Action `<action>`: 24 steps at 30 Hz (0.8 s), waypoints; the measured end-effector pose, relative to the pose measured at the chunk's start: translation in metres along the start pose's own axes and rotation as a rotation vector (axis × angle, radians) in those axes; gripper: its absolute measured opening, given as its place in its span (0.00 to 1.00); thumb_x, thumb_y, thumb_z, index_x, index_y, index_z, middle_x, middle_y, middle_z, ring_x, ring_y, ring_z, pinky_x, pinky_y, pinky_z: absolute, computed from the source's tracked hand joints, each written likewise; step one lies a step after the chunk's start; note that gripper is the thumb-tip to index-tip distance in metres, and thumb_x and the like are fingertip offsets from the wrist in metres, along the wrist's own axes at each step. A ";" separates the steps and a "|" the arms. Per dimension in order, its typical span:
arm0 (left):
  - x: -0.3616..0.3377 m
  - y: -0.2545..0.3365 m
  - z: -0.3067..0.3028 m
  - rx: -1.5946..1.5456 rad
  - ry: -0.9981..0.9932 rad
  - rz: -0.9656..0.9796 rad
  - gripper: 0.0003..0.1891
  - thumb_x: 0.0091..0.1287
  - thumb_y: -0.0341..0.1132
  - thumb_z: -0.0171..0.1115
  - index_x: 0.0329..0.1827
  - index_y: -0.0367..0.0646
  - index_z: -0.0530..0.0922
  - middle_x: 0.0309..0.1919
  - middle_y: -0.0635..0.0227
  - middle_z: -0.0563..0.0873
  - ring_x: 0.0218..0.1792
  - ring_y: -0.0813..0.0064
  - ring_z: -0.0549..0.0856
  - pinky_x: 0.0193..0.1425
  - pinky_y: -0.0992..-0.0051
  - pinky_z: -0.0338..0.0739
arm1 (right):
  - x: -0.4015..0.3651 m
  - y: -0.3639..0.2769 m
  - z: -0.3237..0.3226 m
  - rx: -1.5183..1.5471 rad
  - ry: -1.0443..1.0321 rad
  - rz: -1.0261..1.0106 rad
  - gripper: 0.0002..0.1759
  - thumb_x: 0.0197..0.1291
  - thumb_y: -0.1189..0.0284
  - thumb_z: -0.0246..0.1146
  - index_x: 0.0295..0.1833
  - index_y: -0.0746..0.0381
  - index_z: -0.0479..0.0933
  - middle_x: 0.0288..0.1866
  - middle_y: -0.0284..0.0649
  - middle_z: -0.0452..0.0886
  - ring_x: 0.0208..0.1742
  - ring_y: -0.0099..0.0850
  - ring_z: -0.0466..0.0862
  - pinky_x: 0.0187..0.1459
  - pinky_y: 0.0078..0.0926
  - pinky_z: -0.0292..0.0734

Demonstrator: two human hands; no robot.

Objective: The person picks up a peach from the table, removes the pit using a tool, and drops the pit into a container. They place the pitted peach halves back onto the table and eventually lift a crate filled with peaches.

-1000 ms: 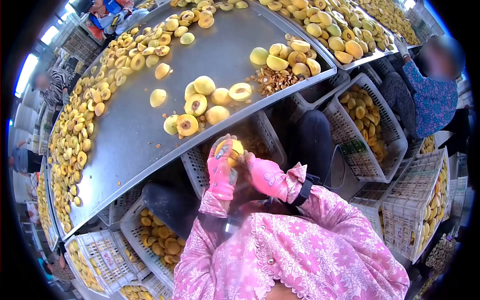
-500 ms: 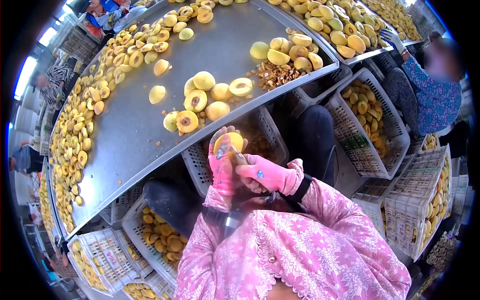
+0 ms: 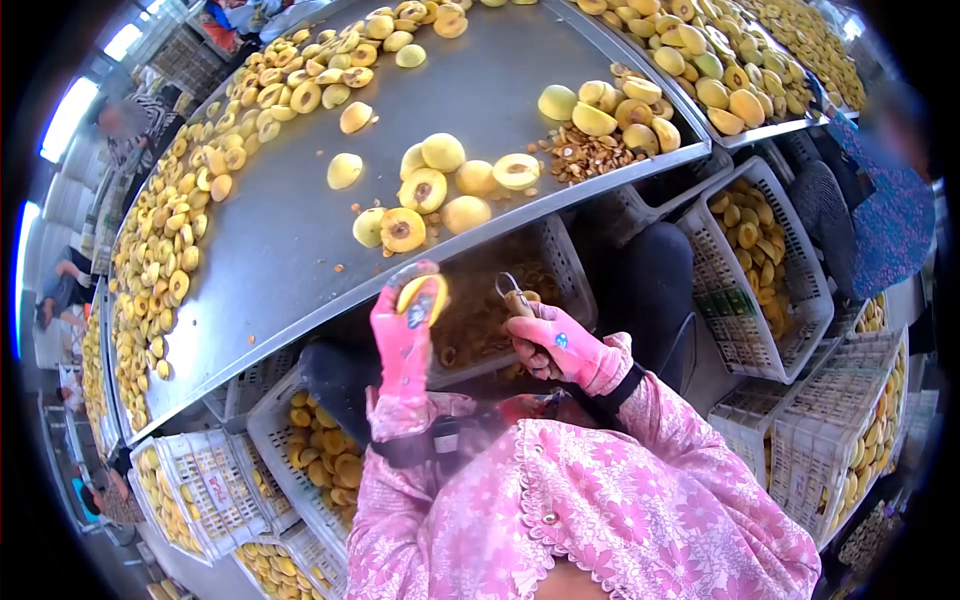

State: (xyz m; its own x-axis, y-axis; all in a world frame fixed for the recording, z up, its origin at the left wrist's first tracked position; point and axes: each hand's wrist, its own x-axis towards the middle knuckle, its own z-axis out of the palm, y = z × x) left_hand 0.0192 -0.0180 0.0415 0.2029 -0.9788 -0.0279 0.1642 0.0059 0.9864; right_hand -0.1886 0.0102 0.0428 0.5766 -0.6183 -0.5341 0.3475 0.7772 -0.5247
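My left hand (image 3: 403, 340), in a pink fingerless-style glove, is closed around a yellow peach half (image 3: 424, 296) just below the table's edge. My right hand (image 3: 562, 347), gloved the same way, grips a pitting tool (image 3: 514, 296) with a curved metal loop at its tip. The tool and the peach half are apart. Beneath my hands stands a crate (image 3: 570, 270) with brown pit pieces in it. On the metal table (image 3: 300, 210) ahead lie several peach halves (image 3: 422, 190), some with a reddish-brown hollow facing up.
A heap of pit pieces (image 3: 588, 156) lies by more peaches at the table's right corner. Piled halves (image 3: 165, 270) line the table's far left. Crates of peaches (image 3: 745, 235) stand on both sides of my legs. A co-worker (image 3: 885, 210) sits at the right.
My hands have moved apart. The tool has come away from the peach half and now points upward in my right hand. The view has shifted slightly.
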 end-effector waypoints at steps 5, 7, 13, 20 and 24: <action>-0.027 0.087 -0.109 0.991 0.297 0.062 0.18 0.61 0.36 0.67 0.50 0.36 0.80 0.41 0.62 0.85 0.42 0.75 0.83 0.47 0.78 0.77 | 0.002 0.006 -0.001 -0.043 0.014 0.018 0.09 0.62 0.67 0.59 0.36 0.56 0.65 0.18 0.28 0.68 0.12 0.18 0.66 0.13 0.16 0.59; -0.038 0.084 -0.177 1.389 0.258 0.006 0.20 0.60 0.38 0.67 0.52 0.35 0.78 0.42 0.56 0.85 0.45 0.69 0.84 0.49 0.73 0.77 | 0.008 0.010 -0.005 -0.069 0.022 0.024 0.11 0.61 0.67 0.61 0.38 0.56 0.65 0.19 0.29 0.68 0.13 0.18 0.66 0.14 0.16 0.60; 0.026 0.078 -0.125 1.041 0.047 0.086 0.21 0.62 0.32 0.64 0.57 0.33 0.73 0.47 0.53 0.83 0.47 0.69 0.84 0.51 0.73 0.77 | 0.025 0.015 -0.004 -0.158 0.052 0.065 0.12 0.61 0.66 0.61 0.39 0.56 0.64 0.20 0.30 0.69 0.14 0.19 0.67 0.15 0.17 0.62; 0.124 0.011 -0.014 1.119 -0.173 0.094 0.24 0.57 0.36 0.68 0.53 0.33 0.74 0.46 0.46 0.82 0.49 0.51 0.81 0.52 0.65 0.75 | 0.016 0.005 -0.008 -0.139 0.066 -0.042 0.12 0.61 0.66 0.61 0.39 0.56 0.64 0.22 0.30 0.69 0.15 0.20 0.67 0.15 0.17 0.62; 0.122 -0.003 -0.008 0.798 -0.196 -0.049 0.24 0.55 0.33 0.70 0.53 0.33 0.73 0.44 0.53 0.83 0.46 0.59 0.83 0.50 0.69 0.77 | 0.017 0.003 -0.011 -0.172 0.065 -0.057 0.12 0.61 0.65 0.61 0.40 0.56 0.64 0.22 0.30 0.69 0.15 0.19 0.67 0.16 0.17 0.62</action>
State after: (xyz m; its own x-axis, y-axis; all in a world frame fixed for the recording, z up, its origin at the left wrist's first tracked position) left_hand 0.0510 -0.1363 0.0338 0.0294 -0.9925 -0.1183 -0.5821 -0.1132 0.8052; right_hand -0.1853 0.0003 0.0251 0.5086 -0.6713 -0.5392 0.2436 0.7128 -0.6577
